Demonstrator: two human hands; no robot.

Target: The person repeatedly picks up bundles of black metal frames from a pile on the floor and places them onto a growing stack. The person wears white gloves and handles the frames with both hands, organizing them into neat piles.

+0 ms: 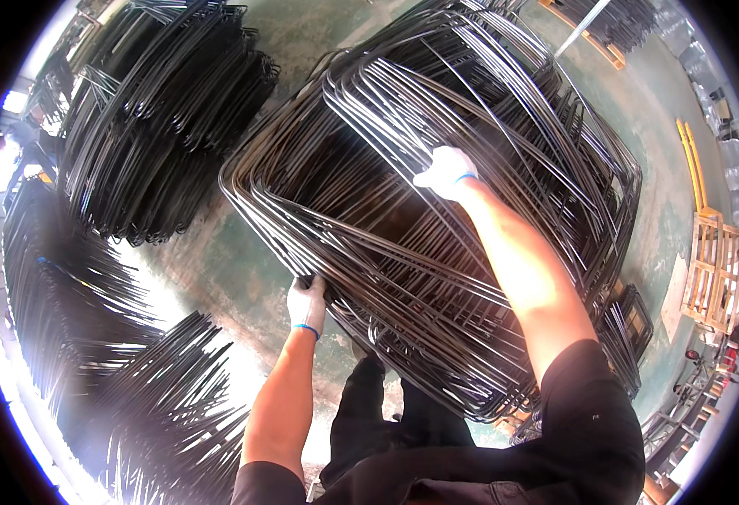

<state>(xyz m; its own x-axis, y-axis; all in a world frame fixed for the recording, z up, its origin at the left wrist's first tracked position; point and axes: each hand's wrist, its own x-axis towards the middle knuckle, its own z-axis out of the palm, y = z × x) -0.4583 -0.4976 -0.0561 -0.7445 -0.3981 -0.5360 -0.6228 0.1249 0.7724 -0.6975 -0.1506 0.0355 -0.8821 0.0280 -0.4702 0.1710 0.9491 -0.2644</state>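
Observation:
A big pile of dark bent metal rods (369, 240), shaped like frames with rounded corners, lies in front of me. White gloves with blue cuffs cover both hands. At the pile's near left edge, my left hand (307, 303) is closed around the side of the rods; its fingertips are hidden beneath them. Farther up and to the right, my right hand (448, 172) closes over the edge of an upper bundle of bent metal rods (386, 126), its thumb side toward the left. How many rods each hand grips cannot be made out.
Tall stacks of similar dark rods (167, 126) stand at the far left. More bundles (167, 387) fill the lower left, with rod ends pointing toward me. A wooden pallet (712, 273) and yellow bars (691, 164) are at the right, on the green floor (651, 126).

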